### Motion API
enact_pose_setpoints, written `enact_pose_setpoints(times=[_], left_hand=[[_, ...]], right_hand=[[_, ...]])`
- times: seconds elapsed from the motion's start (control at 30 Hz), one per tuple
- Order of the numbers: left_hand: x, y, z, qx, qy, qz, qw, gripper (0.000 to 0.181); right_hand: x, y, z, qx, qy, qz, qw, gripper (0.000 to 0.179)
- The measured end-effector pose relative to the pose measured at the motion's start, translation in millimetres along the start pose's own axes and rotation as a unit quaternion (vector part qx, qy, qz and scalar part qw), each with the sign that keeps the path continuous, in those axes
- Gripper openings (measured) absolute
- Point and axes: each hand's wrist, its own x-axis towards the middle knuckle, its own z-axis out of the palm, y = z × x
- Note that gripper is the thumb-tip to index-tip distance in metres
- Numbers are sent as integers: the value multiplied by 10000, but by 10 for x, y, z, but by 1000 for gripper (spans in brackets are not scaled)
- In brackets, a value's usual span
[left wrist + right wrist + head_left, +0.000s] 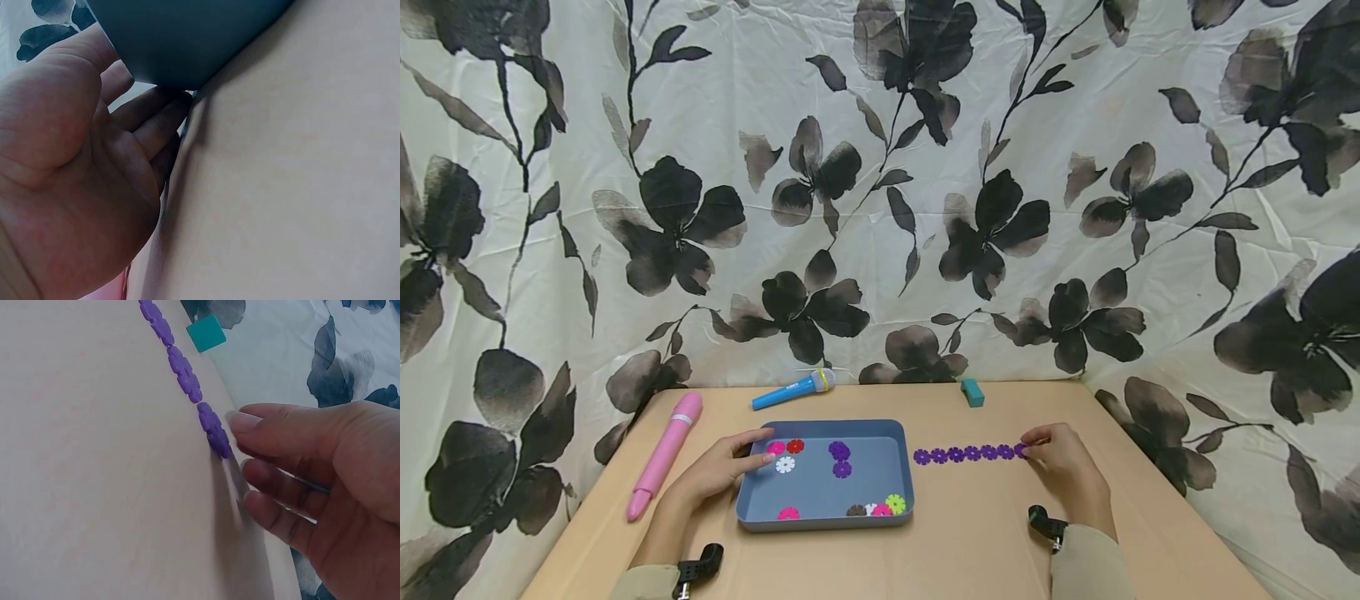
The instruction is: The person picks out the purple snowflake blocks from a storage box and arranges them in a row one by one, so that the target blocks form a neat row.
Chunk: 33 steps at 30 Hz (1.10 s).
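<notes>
Where right fingers (1037, 436) reach, discs (972, 452) (purple) align.

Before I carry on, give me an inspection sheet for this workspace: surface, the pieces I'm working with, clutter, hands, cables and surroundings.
Surface: pale wood-look table, no spill seen.
Job's things: shallow blue-grey tray holding mixed-colour flower pieces; purple flower row on the table to its right.
Clutter: pink stick-shaped object on the left; blue toy microphone and teal block near the far edge.
Grippers: left fingers grip the tray's left side; right fingers are at the row's right end, contact unclear.
Cables: nothing seen.
Surroundings: black-and-white floral fabric hanging behind the table.
</notes>
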Motion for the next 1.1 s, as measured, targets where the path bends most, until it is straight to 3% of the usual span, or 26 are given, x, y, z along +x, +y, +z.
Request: enact_pose_setpoints(times=[0.1,0.33,0.43,0.63,0.8,1.1], left_hand=[[-3,1,2,8,15,-1,10000,65],[-12,29,-2,99,31,-113,9999,66],[-14,34,-1,45,24,-145,9999,66],[-13,44,7,-200,-16,-200,9996,67],[0,45,-2,5,-8,-144,9999,66],[1,30,12,-34,8,-111,9999,64]], right_hand=[[-18,-55,-8,442,90,99,9989,25],[34,-262,12,731,677,-1041,9896,32],[41,-387,55,986,677,-1168,9859,32],[52,-616,212,1297,492,-1384,9806,32],[71,-873,432,1463,291,-1857,9712,26],[-18,-1355,955,1362,-604,-2512,9564,20]])
